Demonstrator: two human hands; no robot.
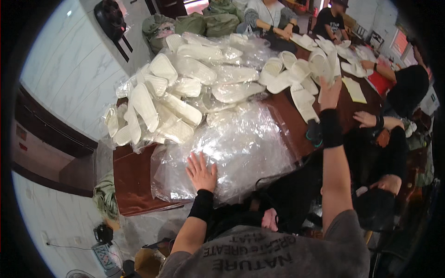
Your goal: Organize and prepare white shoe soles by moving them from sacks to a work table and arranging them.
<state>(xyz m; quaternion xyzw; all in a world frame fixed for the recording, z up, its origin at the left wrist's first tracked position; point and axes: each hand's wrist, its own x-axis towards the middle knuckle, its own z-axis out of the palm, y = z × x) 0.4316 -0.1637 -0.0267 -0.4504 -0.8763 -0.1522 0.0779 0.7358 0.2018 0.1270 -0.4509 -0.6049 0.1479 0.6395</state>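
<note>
My left hand (201,173) lies flat, fingers spread, on a layer of clear plastic bags (250,148) at the near side of the table. Farther right, my right hand (330,94) reaches out with its fingers closed round a white slipper (320,65), raised at the edge of a group of loose slippers. One loose white slipper (303,103) rests on the table just left of my right wrist. Beyond the bags, a large heap of white slippers in clear wrapping (185,69) covers the table's left part.
The brown table (134,180) has its left edge near a marbled wall. Yellow paper (354,90) lies right of my right hand. Co-workers sit along the far and right sides; one person's hand (366,119) rests near my right forearm. Green sacks (220,23) stand behind the heap.
</note>
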